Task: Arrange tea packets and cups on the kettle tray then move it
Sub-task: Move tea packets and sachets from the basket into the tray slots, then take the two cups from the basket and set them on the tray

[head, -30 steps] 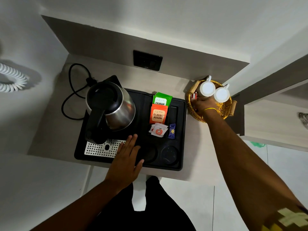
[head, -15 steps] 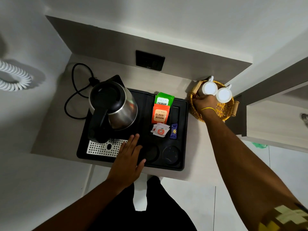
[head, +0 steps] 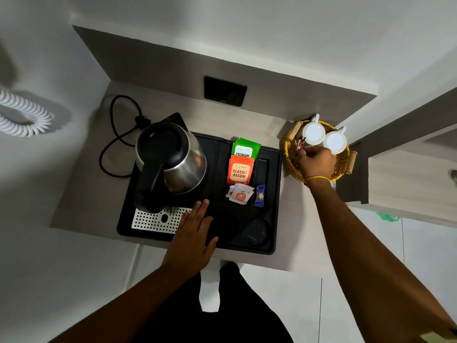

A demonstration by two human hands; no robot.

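Note:
A black kettle tray lies on the shelf with a steel kettle on its left. On its right part lie green tea packets, orange Assam packets, white sachets and a blue sachet. My left hand rests flat and open on the tray's front. To the right stands a wicker basket holding two white cups. My right hand is inside the basket, fingers pinched on a small red packet.
The kettle's black cord loops on the shelf at the left. A black wall socket sits on the back panel. A wooden ledge stands right of the basket. A white coiled cable hangs at far left.
My right hand has shifted slightly in the basket and now pinches a small red packet beside the cups. The left hand stays on the tray.

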